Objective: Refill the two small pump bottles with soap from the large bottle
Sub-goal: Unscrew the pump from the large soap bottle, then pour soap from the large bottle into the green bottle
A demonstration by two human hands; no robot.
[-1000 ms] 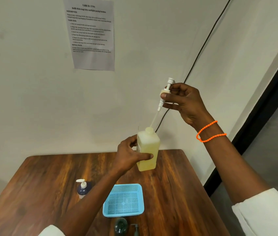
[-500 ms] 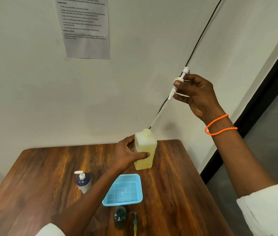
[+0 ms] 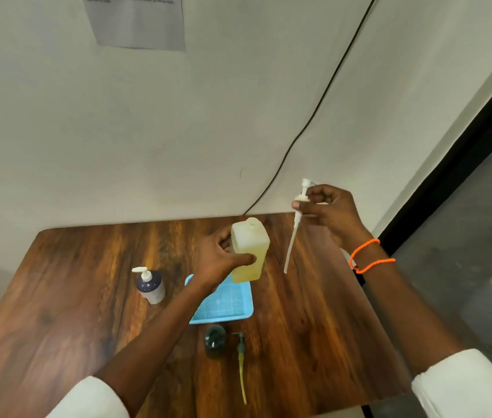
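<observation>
We see the left hand [image 3: 219, 260] gripping the big bottle [image 3: 249, 251], fingers curled round it, upright and open-necked above the blue tray [image 3: 223, 309]; the right hand [image 3: 329, 211] pinches the white pump [image 3: 297, 218], its tube hanging free beside the bottle; a capped blue bottle [image 3: 151, 286] stands left on the surface [image 3: 72, 297]; a dark bottle [image 3: 215, 340] stands near us, its pump [image 3: 241, 357] lying alongside.

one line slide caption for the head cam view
Left hand holds the opened large soap bottle while right hand holds its white pump clear of the neck.
</observation>
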